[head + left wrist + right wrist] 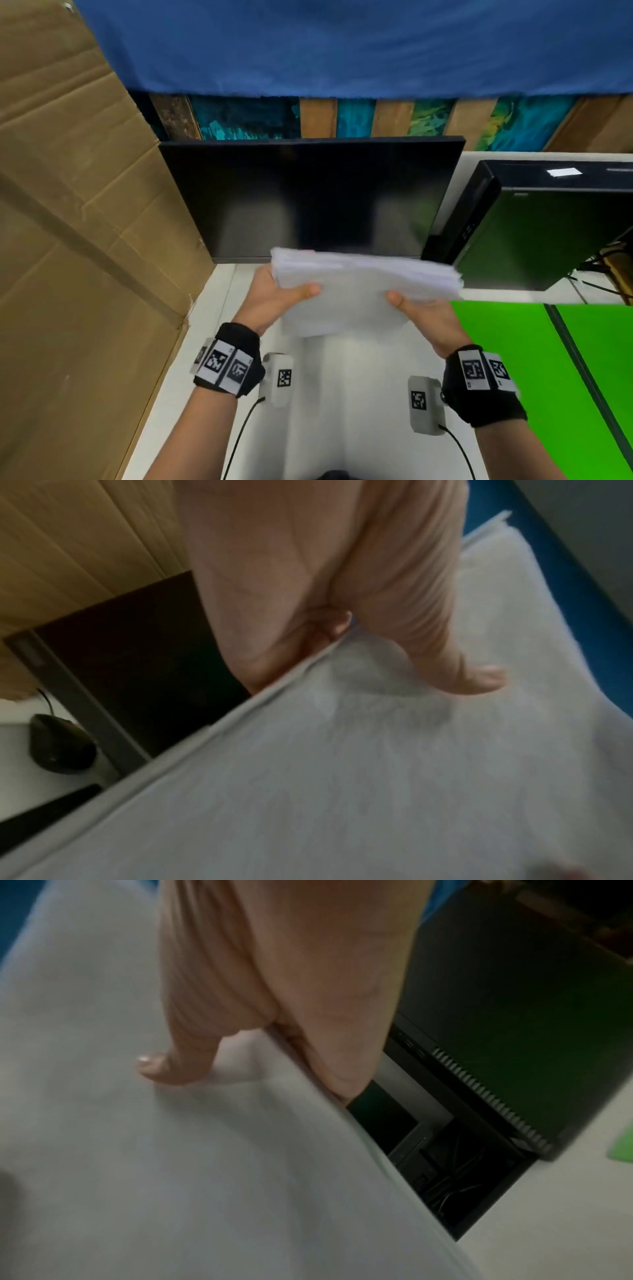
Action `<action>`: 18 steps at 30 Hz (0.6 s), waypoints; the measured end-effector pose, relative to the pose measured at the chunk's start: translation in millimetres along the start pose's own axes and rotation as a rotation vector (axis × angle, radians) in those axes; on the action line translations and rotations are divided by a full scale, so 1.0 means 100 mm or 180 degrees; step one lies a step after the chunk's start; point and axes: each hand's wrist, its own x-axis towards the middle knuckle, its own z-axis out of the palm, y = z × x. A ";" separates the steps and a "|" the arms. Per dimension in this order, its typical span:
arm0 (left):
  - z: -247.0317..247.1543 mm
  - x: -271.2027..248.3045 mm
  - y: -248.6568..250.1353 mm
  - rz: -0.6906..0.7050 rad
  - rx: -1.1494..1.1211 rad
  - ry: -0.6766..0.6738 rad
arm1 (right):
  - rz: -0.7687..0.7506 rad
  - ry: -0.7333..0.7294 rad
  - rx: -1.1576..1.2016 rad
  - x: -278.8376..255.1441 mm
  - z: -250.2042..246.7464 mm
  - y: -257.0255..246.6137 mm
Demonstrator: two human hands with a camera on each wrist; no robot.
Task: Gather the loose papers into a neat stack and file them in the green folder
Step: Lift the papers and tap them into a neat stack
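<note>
A thick stack of white papers (pixel 356 284) is held in the air above the white desk, in front of the monitor. My left hand (pixel 274 298) grips its left edge, thumb on top and fingers underneath. My right hand (pixel 424 315) grips the right edge the same way. The left wrist view shows the left hand (pixel 359 631) with its thumb pressed on the top sheet of the papers (pixel 342 777). In the right wrist view the right hand (pixel 260 1031) pinches the papers (pixel 171 1150). The green folder (pixel 520 370) lies open on the desk at the right, below the papers' right corner.
A dark monitor (pixel 308 195) stands just behind the papers. A black computer case (pixel 548 226) sits at the right, with cables beside it. A cardboard sheet (pixel 68 240) walls off the left. A black mouse (pixel 58 745) lies on the desk (pixel 335 394) under the left hand.
</note>
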 end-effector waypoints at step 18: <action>0.11 0.07 -0.02 0.0157 -0.0064 0.0712 | -0.0559 -0.0206 0.0159 0.10 0.03 -0.39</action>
